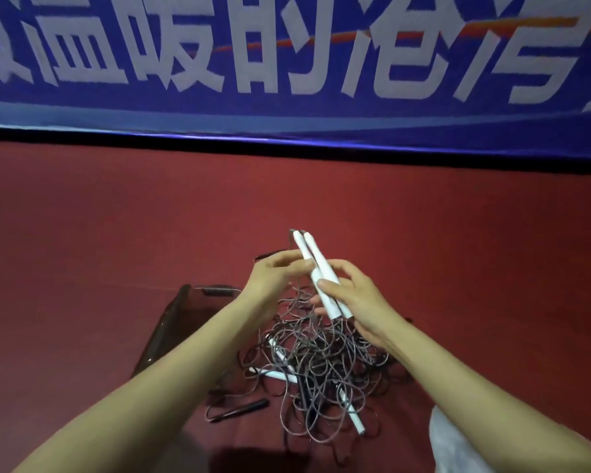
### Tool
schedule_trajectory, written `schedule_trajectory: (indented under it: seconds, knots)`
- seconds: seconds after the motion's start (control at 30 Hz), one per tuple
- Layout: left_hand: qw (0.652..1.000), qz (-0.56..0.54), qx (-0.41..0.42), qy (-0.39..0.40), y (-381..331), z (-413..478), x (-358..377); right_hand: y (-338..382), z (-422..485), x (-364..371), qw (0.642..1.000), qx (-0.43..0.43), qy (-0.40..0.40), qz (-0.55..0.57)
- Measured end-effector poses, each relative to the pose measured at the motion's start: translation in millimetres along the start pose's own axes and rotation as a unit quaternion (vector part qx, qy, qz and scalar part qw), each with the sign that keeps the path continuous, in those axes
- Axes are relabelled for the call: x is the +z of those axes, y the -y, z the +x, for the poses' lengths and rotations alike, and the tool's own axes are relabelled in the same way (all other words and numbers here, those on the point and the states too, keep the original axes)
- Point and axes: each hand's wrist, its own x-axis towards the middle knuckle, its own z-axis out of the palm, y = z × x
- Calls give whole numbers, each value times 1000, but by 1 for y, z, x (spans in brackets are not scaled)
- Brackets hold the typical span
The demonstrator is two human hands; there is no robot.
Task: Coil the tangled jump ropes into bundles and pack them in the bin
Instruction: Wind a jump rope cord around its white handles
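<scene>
A blue banner [287, 63] with large white characters fills the top of the frame. Below it, red floor [82, 216] covers everything else.

The jump ropes [321, 363] lie in one loose tangle in the lower centre. They are thin dark cords with a dull sheen, looped over one another in many overlapping rings, with no coil formed among them. Just left of the tangle stands the bin [171, 322], dark and see-through, with a handle bar along its far rim.

Above the pile, at frame centre, the right hand [359, 298] grips a pair of white handles [316, 268], slim tapered sticks lying side by side and pointing up and left, with the thumb across them and the fingers curled beneath. Cord hangs from their lower ends into the tangle. The left hand [277, 273] has its fingers drawn together against the handles' middle; whether they pinch handle or cord is too blurred to tell.

Two more white handles [277, 374] [354, 419] sit within the pile. A black handle [243, 407] lies at its lower left edge.
</scene>
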Motion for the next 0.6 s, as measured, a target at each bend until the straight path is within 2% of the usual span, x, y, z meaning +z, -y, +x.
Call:
schedule_trajectory:
  seconds: [0.07,0.23,0.27,0.33,0.4,0.47,0.53,0.6]
  knots:
    - [998,49,23,19,-3,2,0,-3,-1,-4,1000,-16,-13,0]
    - [994,88,44,54,-7,4,4,4,-1,-7,999,-52,-4,-16]
    - [990,119,69,42,-9,6,4,5,-1,-8,998,-56,-7,-14]
    - [973,179,141,-32,-10,15,3,7,-2,-10,999,-53,-1,-10]
    - [953,215,199,-81,-11,23,-3,9,-4,-15,999,-33,33,-11]
    - [944,245,213,-55,-13,30,-9,11,-5,-21,997,-12,71,-21]
    - [946,266,186,7,-15,33,-15,13,-4,-28,996,5,83,-24]
    - [967,200,147,59,-17,32,-15,15,-3,-35,995,19,91,-41]
